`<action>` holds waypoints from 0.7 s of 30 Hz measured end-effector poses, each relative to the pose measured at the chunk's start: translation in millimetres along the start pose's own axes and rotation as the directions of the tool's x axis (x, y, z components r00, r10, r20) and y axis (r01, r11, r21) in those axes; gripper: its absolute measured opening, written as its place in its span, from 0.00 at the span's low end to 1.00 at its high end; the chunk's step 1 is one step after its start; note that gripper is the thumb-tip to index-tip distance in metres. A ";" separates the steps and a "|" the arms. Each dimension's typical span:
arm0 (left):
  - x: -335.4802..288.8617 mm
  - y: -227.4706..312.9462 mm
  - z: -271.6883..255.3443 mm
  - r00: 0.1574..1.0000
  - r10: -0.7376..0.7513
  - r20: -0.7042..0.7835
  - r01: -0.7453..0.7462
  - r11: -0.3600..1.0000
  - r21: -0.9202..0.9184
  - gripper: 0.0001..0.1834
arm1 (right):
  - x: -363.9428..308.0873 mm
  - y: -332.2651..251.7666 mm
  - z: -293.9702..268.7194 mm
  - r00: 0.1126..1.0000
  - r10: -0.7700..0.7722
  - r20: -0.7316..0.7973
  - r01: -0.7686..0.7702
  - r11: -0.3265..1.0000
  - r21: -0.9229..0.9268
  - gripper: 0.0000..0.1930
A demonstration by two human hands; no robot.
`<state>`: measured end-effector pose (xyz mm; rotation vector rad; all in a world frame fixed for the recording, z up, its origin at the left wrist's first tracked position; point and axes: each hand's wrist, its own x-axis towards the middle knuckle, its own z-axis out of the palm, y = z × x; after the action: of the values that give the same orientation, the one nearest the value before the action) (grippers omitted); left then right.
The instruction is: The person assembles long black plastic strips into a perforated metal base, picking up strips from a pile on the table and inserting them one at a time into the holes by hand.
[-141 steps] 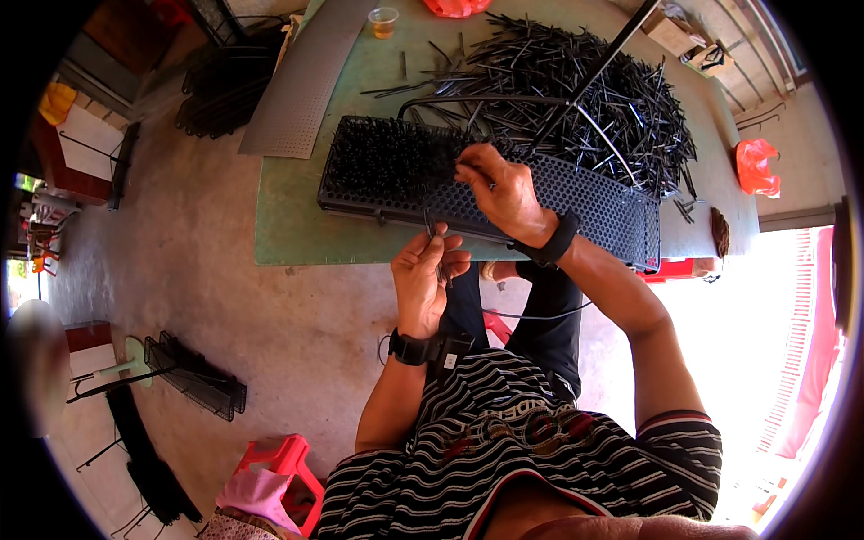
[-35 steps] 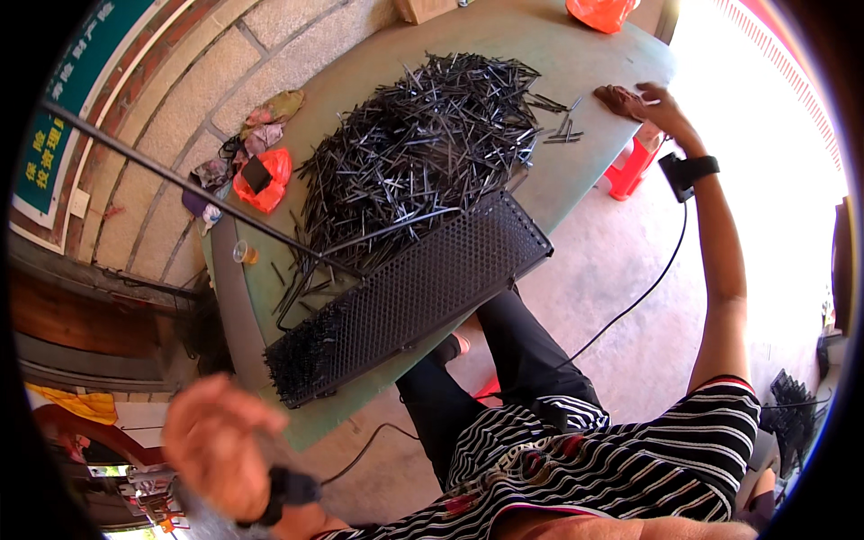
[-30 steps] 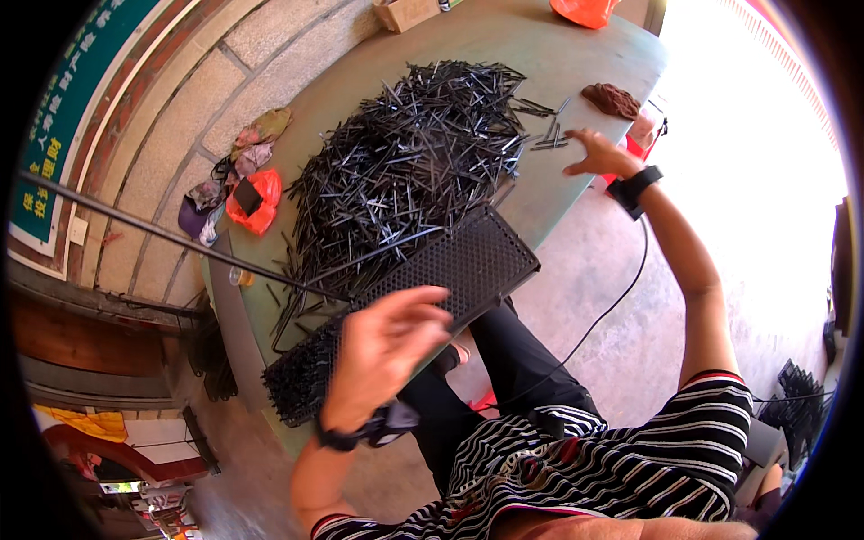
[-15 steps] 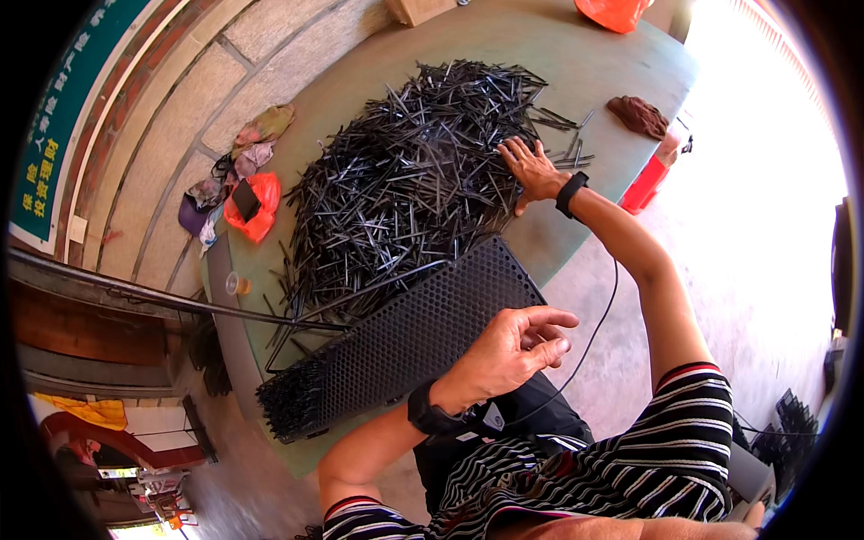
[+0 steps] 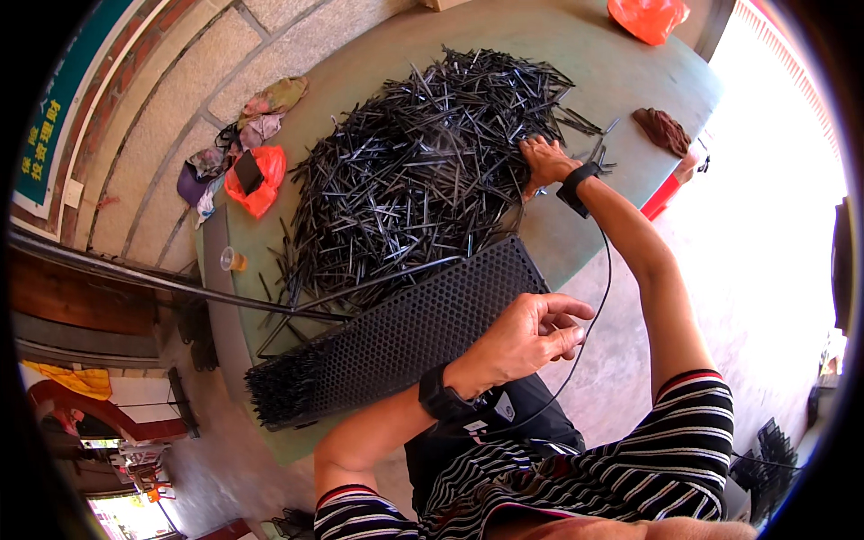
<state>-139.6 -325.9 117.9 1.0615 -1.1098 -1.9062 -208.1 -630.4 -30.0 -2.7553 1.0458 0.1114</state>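
A big heap of thin black sticks (image 5: 405, 171), which look like plastic, covers the middle of the green table. At the heap's right edge my right hand (image 5: 545, 166) touches the sticks, its fingers somewhat spread and the tips partly hidden among them. My left hand (image 5: 522, 342) hovers over the near right part of a black board full of round holes (image 5: 423, 310). Its index finger and thumb stand apart with nothing seen between them; the other fingers are half curled. Upright sticks (image 5: 279, 387) crowd the board's left end.
Long black rods (image 5: 180, 290) reach in from the left to the heap. Left of it are a cup (image 5: 233, 259), a red plastic bag (image 5: 270, 180) with a dark flat object, and crumpled cloths (image 5: 270, 99). A brown cloth (image 5: 662, 131) and an orange bag (image 5: 648, 18) lie on the right.
My right hand has drawn its fingers in a little at the heap's edge. My left hand keeps nearly the same pose over the board. The whole view has shifted slightly.
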 end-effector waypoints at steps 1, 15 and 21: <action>0.0 0.4 -1.3 1.000 -0.010 -0.004 0.010 1.000 -0.008 0.16 | 0.0 0.5 -0.2 1.000 -0.017 0.000 0.017 1.000 -0.020 0.53; 10.4 -2.5 -5.5 0.999 -0.028 -0.020 0.027 0.998 -0.055 0.15 | -13.0 3.7 20.9 0.970 -0.070 -0.232 0.092 0.992 0.088 0.49; 9.6 -2.9 -13.0 0.997 -0.026 -0.078 0.024 0.999 -0.026 0.15 | 1.6 5.6 -13.2 0.996 -0.086 0.015 0.083 0.987 0.137 0.45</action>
<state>-132.7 -337.3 108.5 1.1311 -1.0310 -1.8769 -210.7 -638.2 -18.2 -2.6642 0.8945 0.0547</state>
